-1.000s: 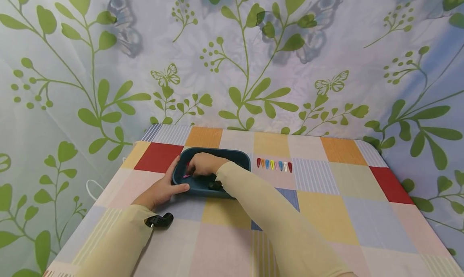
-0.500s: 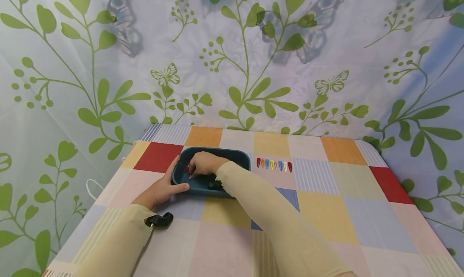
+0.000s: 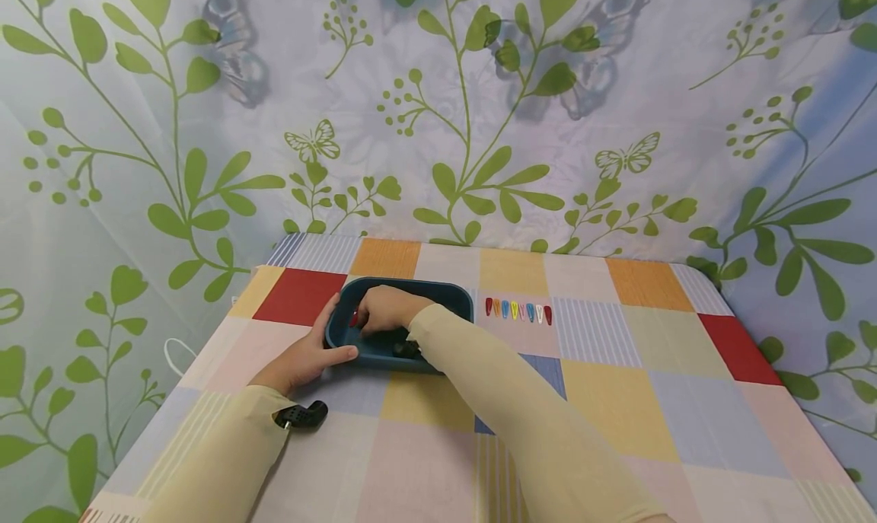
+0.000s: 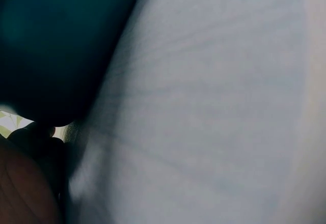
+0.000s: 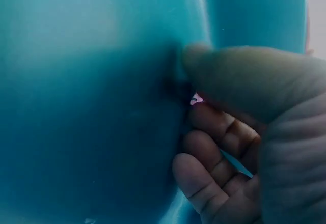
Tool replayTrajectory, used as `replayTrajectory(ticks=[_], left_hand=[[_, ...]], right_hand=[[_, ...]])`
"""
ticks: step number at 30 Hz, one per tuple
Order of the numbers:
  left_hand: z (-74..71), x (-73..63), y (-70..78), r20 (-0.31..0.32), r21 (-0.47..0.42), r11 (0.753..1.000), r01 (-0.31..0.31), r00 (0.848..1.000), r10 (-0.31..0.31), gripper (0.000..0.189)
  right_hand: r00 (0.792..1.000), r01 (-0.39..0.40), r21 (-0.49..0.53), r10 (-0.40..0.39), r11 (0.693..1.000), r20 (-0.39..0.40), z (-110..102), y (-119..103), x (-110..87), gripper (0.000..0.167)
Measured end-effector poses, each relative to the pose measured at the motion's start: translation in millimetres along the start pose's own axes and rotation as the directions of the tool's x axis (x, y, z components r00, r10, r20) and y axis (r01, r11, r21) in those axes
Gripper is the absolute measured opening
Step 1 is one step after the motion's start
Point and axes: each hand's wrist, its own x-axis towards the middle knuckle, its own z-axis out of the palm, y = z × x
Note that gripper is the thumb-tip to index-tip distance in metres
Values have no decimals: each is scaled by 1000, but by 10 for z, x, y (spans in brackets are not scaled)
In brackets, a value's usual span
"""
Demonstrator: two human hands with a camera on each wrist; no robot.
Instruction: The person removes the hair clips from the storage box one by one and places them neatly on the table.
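Observation:
A dark teal tray (image 3: 452, 293) stands on the patchwork cloth. My left hand (image 3: 306, 359) holds its near left corner, thumb over the front rim and fingers along the left side. In the right wrist view my right hand (image 5: 239, 117) is down inside the tray, thumb and index finger pinching a hair clip (image 5: 196, 99) of which just a pink bit shows. The head view hides that clip behind the hand. A red hair clip (image 3: 354, 319) lies in the tray by the knuckles of my right hand.
Right of the tray, several coloured snap hair clips (image 3: 518, 311) stand in a neat row on the cloth (image 3: 603, 401). A black wrist device (image 3: 301, 416) sticks out of my left sleeve. A white cable (image 3: 180, 355) loops past the table's left edge.
The pink clip, visible at the right fingertips earlier, is now hidden in the head view. The red clip shows more beside the hand. My left hand and the tray have stayed still.

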Motion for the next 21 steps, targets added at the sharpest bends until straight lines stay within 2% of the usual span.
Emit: replayTrajectory(ticks=[5,21], left_hand=[[-6,3,-3,-3,20,1000,10,1000,-10,115],[-17,11,2,5,2,1000,13,1000,-13,113]], right_hand=[[999,-35,43,35,998,8,-19,8,-32,20],[999,1,104,-5,995,37,7,55,-45,40]])
